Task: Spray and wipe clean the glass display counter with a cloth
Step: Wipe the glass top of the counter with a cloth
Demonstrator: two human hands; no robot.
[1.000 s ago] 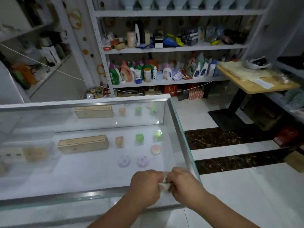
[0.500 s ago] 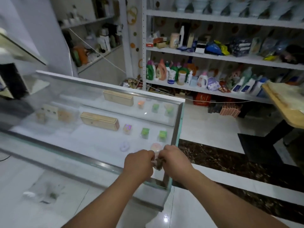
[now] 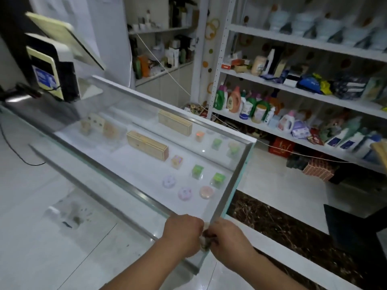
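Note:
The glass display counter (image 3: 234,181) runs from the near right corner back to the left, with a metal frame around its top. Inside lie two wooden boxes (image 3: 146,144) and several small coloured soaps. My left hand (image 3: 183,233) and my right hand (image 3: 228,239) are together over the counter's near right corner. Both hold a small crumpled whitish cloth (image 3: 204,240) between them, fingers curled round it. Most of the cloth is hidden by the hands. No spray bottle shows near the hands.
A screen on a stand (image 3: 52,63) sits at the counter's far left end. White shelving (image 3: 293,88) with detergent bottles lines the wall to the right. The floor (image 3: 272,185) beside the counter is white tile with a dark marble strip. A cord (image 3: 272,146) stretches across the shelves.
The view has swung left, so the counter now runs diagonally and the screen has come into sight. Both hands stay together on the cloth at the near right corner.

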